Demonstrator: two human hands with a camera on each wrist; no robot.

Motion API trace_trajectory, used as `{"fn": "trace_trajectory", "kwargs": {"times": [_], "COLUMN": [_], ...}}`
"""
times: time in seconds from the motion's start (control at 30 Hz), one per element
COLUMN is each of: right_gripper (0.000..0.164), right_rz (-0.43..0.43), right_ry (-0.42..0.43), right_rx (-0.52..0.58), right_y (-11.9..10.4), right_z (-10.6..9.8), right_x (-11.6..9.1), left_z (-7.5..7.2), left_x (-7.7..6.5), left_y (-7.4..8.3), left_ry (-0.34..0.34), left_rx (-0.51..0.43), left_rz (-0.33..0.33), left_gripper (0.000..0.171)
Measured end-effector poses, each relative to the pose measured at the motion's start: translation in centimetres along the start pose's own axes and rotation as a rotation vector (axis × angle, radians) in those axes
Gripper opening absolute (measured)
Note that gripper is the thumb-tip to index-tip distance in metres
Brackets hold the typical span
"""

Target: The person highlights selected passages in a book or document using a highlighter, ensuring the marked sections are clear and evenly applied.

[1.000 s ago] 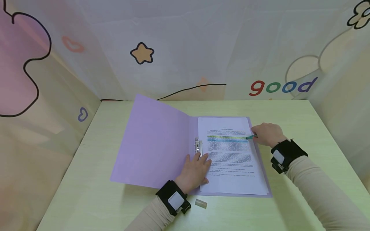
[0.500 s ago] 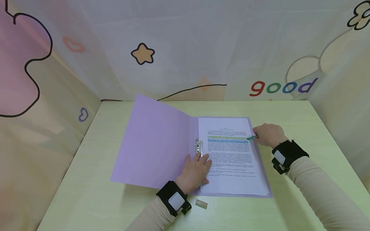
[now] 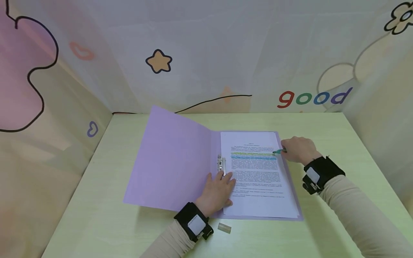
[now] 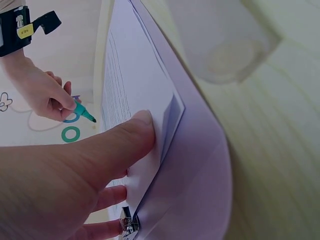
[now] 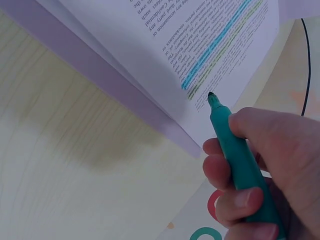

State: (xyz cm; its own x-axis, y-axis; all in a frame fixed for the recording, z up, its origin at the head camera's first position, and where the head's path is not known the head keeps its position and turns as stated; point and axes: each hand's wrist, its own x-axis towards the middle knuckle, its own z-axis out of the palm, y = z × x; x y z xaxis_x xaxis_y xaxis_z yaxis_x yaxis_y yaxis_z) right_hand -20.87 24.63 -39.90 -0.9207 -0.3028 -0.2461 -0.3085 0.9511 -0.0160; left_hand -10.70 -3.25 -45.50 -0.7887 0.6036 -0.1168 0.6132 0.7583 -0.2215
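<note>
A teal highlighter (image 5: 237, 160) with a dark tip is gripped in my right hand (image 3: 299, 149). Its tip is close over the right end of the upper printed lines on the white sheets (image 3: 258, 206). A green-yellow and a blue highlighted line run across that text. My left hand (image 3: 215, 193) rests with spread fingers on the lower left of the sheets; its thumb (image 4: 137, 132) lies along the paper's edge. The sheets lie in an open lilac folder (image 3: 174, 161), beside a metal clip (image 3: 220, 163) at the spine, near my left fingertips.
A small greyish translucent piece (image 3: 224, 228) lies on the pale wood-grain table (image 3: 106, 218) below the folder. The folder's left cover tilts up off the table. Behind the table hangs a printed curtain (image 3: 206, 46).
The highlighter's tip has shifted slightly left and up over the page from half a second ago. My left hand, the folder and the sheets stay where they were.
</note>
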Motion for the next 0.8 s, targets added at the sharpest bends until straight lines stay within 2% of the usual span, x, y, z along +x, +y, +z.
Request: {"fn": "trace_trajectory", "kwargs": {"times": [0.47,0.8], "right_gripper": [0.020,0.018], "right_rz": [-0.056,-0.064], "right_ry": [0.056,0.235], "right_rx": [-0.047,0.027], "right_y": [-2.7,-3.5], "right_z": [0.2,1.0], "right_x": [-0.1,-1.7], "left_z": [0.0,0.3], "left_x": [0.2,-0.3], "left_y": [-0.1,0.0], "left_ry": [0.002,0.040], "left_rx": [-0.020,-0.069], "left_rz": [0.003,0.012], "left_gripper": [0.072,0.069]}}
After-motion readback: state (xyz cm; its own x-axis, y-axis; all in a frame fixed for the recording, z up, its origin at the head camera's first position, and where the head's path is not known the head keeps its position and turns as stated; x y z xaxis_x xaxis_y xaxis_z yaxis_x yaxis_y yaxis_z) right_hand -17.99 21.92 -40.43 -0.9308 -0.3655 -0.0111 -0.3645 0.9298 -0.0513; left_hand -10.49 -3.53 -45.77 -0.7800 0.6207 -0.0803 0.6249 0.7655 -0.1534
